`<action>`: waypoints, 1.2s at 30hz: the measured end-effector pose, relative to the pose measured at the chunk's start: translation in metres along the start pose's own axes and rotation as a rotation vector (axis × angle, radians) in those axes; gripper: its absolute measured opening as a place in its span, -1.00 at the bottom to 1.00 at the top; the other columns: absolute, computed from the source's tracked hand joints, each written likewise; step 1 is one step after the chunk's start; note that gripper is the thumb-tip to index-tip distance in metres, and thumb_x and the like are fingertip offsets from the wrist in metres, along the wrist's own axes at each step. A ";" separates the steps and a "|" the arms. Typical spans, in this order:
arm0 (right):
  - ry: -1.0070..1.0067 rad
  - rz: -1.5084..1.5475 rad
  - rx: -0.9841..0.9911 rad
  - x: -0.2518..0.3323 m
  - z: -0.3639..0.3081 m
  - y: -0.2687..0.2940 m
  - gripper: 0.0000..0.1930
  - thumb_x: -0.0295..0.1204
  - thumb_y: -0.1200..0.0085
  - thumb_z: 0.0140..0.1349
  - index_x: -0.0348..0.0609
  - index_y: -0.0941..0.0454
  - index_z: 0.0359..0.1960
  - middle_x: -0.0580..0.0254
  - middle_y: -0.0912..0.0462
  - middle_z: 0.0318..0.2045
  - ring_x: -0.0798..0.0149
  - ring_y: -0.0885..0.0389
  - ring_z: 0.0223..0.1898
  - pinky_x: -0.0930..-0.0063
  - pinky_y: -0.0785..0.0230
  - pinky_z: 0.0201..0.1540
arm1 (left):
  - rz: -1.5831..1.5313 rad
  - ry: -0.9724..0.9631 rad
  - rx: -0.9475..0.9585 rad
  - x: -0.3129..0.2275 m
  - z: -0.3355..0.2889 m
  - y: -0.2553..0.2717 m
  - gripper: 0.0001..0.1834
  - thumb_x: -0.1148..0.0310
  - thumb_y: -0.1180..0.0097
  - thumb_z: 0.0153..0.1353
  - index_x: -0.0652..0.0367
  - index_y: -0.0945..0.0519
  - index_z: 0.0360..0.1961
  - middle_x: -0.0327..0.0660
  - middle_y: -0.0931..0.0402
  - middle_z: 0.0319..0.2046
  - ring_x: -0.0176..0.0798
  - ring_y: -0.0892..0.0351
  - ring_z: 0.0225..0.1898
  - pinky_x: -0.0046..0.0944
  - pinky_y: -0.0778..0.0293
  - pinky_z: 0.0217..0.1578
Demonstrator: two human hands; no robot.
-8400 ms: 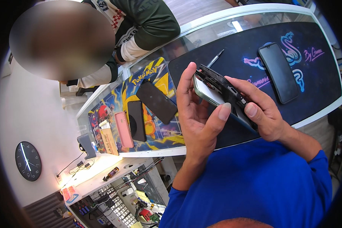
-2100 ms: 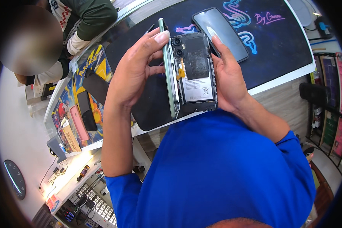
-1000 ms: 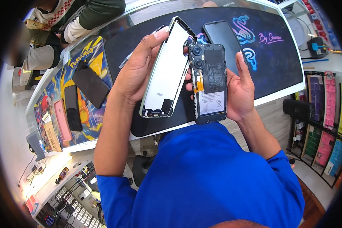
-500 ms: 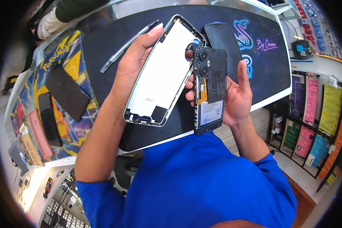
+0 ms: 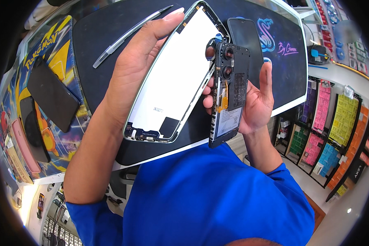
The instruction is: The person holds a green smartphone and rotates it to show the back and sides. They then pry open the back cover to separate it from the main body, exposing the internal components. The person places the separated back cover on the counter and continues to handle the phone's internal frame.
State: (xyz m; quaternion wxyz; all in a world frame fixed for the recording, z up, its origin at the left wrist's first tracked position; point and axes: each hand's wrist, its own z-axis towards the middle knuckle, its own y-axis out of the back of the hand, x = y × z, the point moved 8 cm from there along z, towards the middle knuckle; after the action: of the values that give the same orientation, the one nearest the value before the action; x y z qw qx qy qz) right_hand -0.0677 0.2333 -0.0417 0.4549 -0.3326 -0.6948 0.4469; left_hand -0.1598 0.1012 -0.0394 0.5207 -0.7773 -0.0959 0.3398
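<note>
My left hand [image 5: 131, 67] is closed round the long edge of a phone back cover [image 5: 174, 78], thumb up along its rim. The cover's white inside faces up, with a dark patch and small parts at its lower end. My right hand [image 5: 256, 104] grips an opened phone body [image 5: 233, 92] from behind. Fingertips show past its left side, and the thumb stands off its right side. Two camera lenses, an orange flex cable and a battery are exposed on it. The phone body's upper left corner overlaps the cover's right edge; whether they touch I cannot tell.
A dark phone [image 5: 246, 43] lies on the black mat [image 5: 102, 90] behind the phone body. Beyond my left hand is a clear-barrelled pen [image 5: 127, 39]. Several phones, including a black one [image 5: 55, 96], rest on a colourful mat [image 5: 65, 33] at left. Shelves of coloured packets [image 5: 324, 123] stand right.
The whole view has shifted a little. Both hands keep their grips; the cover and phone body sit slightly higher at the top, and the phone body leans more to the right.
</note>
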 end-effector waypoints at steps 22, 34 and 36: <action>-0.035 0.008 -0.173 0.002 -0.005 -0.002 0.10 0.50 0.47 0.52 -0.42 -0.27 0.55 -0.35 -0.58 0.30 -0.20 -0.72 0.20 -0.12 -0.56 0.35 | -0.059 0.128 -0.050 0.009 -0.009 0.000 -0.26 -0.17 -0.01 0.54 0.38 -0.54 0.29 0.23 -0.70 -0.01 0.28 -0.80 -0.14 0.36 -0.78 -0.12; 0.002 -0.123 -0.181 -0.003 0.012 0.003 -0.02 0.40 0.50 0.59 -0.34 -0.58 0.32 -0.23 -0.79 -0.06 -0.04 -0.89 -0.09 0.16 -0.83 -0.05 | -0.074 0.108 0.023 0.005 0.000 -0.004 -0.27 -0.24 0.16 0.63 0.25 -0.48 0.37 0.03 -0.70 -0.06 -0.12 -0.83 -0.28 -0.12 -0.83 -0.30; 0.008 -0.127 -0.168 -0.001 0.014 0.002 -0.03 0.40 0.50 0.59 -0.34 -0.58 0.31 -0.21 -0.79 -0.06 -0.04 -0.88 -0.08 0.16 -0.84 -0.05 | -0.094 0.114 0.072 0.005 0.001 -0.003 -0.25 -0.23 0.16 0.63 0.26 -0.43 0.42 0.09 -0.68 0.00 -0.07 -0.83 -0.25 -0.07 -0.85 -0.29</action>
State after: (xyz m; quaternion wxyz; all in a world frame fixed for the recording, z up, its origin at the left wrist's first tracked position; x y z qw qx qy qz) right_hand -0.0799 0.2285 -0.0467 0.4557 -0.3268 -0.7476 0.3558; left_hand -0.1559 0.1065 -0.0391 0.5684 -0.7707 -0.0902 0.2735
